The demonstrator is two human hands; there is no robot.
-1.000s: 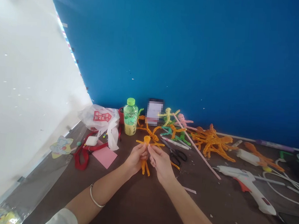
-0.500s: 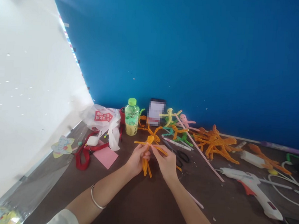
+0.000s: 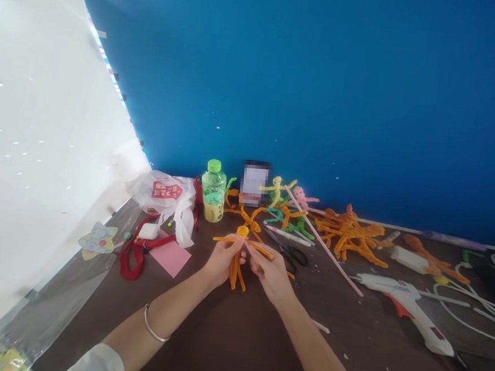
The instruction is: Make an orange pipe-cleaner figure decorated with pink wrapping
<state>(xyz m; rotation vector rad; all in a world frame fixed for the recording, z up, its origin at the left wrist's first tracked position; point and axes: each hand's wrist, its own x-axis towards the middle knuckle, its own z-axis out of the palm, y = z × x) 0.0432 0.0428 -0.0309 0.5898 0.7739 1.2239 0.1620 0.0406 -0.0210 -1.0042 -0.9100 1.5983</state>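
Observation:
An orange pipe-cleaner figure (image 3: 242, 231) with a coiled head is held upright above the dark table. My left hand (image 3: 222, 263) is closed around its body from the left, thumb near the neck. From the right, my right hand (image 3: 270, 269) pinches it just below the head, by the arm that sticks out to the right. Several orange strands hang down between the hands as legs. The fingertips hide the middle of the body. Beyond the hands lie black-handled scissors (image 3: 297, 255) and another orange pipe-cleaner figure (image 3: 250, 219).
At the back stand a green-capped bottle (image 3: 212, 194) and a phone (image 3: 255, 180). A plastic bag (image 3: 162, 191), red strap (image 3: 131, 262) and pink paper (image 3: 171, 257) lie left. On the right are orange pipe-cleaner figures (image 3: 349, 235), a pink stem (image 3: 331, 251) and a glue gun (image 3: 409, 298).
The whole view has shifted slightly, so things sit a little further left. My right fingers have curled in more below the figure's head; both hands keep hold of it.

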